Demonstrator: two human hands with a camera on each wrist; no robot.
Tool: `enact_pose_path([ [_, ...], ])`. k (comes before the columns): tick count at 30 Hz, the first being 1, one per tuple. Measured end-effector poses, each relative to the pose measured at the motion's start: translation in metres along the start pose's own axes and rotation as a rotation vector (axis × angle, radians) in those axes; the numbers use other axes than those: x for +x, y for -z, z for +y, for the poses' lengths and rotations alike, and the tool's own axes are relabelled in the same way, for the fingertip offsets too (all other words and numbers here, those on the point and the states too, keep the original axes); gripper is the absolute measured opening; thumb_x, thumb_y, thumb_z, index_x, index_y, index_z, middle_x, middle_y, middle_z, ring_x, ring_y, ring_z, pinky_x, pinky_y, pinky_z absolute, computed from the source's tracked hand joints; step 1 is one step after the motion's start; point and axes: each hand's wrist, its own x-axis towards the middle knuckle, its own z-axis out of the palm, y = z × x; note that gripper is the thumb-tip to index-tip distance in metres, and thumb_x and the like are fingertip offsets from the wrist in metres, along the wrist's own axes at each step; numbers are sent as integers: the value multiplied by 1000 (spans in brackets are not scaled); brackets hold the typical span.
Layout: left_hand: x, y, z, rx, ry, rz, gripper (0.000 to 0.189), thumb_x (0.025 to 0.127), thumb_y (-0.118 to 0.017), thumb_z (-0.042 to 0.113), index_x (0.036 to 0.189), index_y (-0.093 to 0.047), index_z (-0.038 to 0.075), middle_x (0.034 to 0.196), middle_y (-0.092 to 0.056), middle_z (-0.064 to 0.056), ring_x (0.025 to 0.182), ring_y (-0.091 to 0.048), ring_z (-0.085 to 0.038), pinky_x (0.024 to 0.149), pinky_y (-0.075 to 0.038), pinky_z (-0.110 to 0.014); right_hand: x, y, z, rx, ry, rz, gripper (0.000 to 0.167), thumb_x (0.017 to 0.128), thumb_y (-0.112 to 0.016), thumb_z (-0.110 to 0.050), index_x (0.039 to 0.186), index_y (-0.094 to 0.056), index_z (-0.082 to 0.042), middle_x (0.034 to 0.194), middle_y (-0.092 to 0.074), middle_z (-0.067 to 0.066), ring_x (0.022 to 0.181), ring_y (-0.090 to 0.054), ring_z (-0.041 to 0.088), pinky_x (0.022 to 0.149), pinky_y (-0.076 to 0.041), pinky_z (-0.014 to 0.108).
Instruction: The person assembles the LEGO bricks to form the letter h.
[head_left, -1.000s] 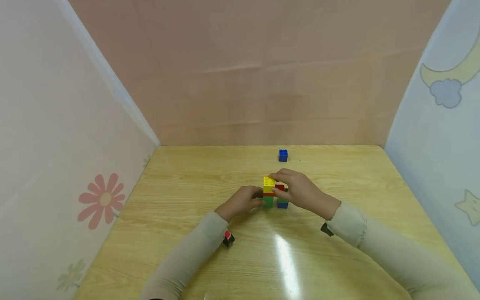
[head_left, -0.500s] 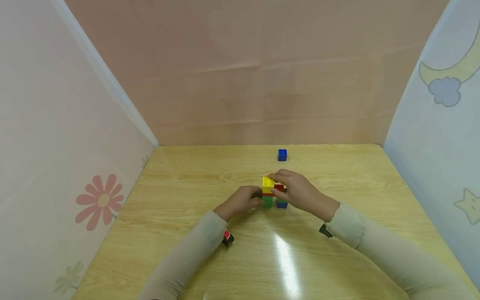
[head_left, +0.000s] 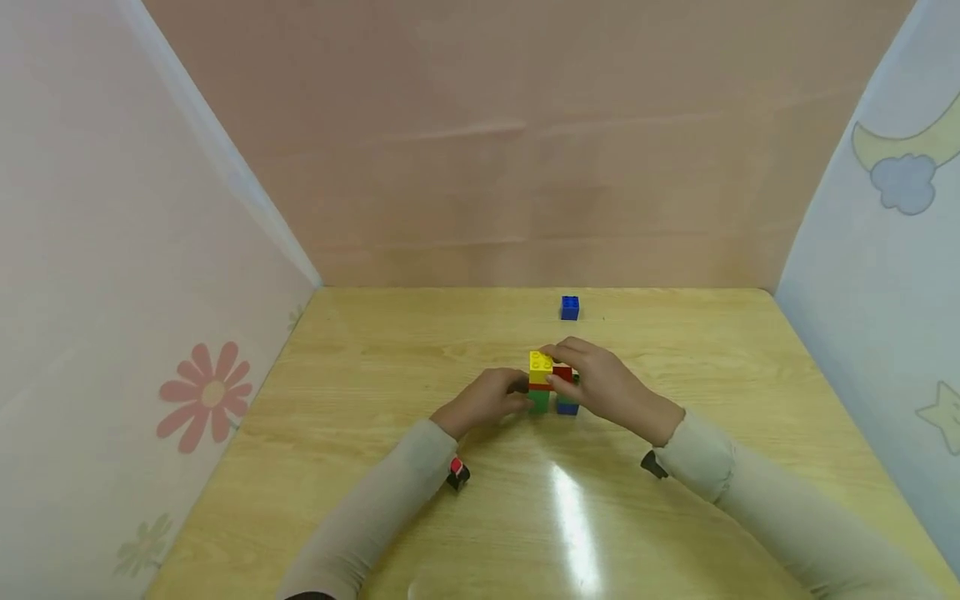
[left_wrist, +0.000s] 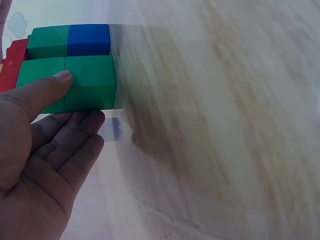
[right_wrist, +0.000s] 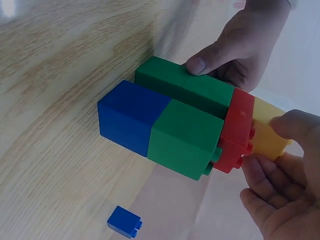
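Note:
A toy-brick build stands on the table between both hands. Its left column is two stacked green bricks; its right column has a blue brick below a green brick. A red brick lies across the columns' tops, with a yellow brick above it on the left. My right hand pinches the yellow brick between thumb and fingers. With the thumb on one face and fingers on the opposite side, my left hand holds the green left column.
A loose blue brick sits near the back edge of the wooden table. Printed walls stand at left and right, and a plain pinkish wall rises behind the table.
The whole head view shifts slightly. Both hands and the bricks otherwise keep their places.

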Motion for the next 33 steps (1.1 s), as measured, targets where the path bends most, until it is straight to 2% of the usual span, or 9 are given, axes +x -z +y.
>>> enact_pose_path([
  [9, -1, -1, 0, 4, 25, 4, 34, 94, -68, 30, 121, -66, 10, 114, -68, 4, 105, -63, -9, 91, -50, -26, -1, -1, -1, 19, 0, 4, 44, 89, -74, -19, 128, -61, -4, 110, -63, 5, 82, -62, 12, 68, -56, 26],
  [14, -2, 0, -1, 0, 30, 7, 35, 93, -67, 34, 120, -66, 12, 115, -68, 5, 106, -62, -10, 92, -51, -28, 0, -2, -1, 35, 4, 13, 44, 89, -74, -19, 128, -62, -4, 109, -64, 5, 81, -62, 13, 67, -57, 31],
  [23, -4, 1, -3, -26, 19, 0, 39, 94, -66, 38, 122, -65, 13, 117, -67, 6, 108, -61, -10, 92, -50, -28, -1, -1, 0, 47, -17, 3, 43, 90, -72, -19, 129, -61, -4, 110, -63, 4, 85, -63, 12, 69, -57, 29],
  [33, -9, 2, -1, -36, 19, 5, 45, 94, -64, 40, 130, -62, 12, 124, -64, 3, 114, -60, -12, 95, -49, -30, -2, 0, 2, 139, -66, -32, 42, 90, -73, -20, 129, -62, -11, 107, -63, -2, 92, -62, 14, 74, -57, 37],
])
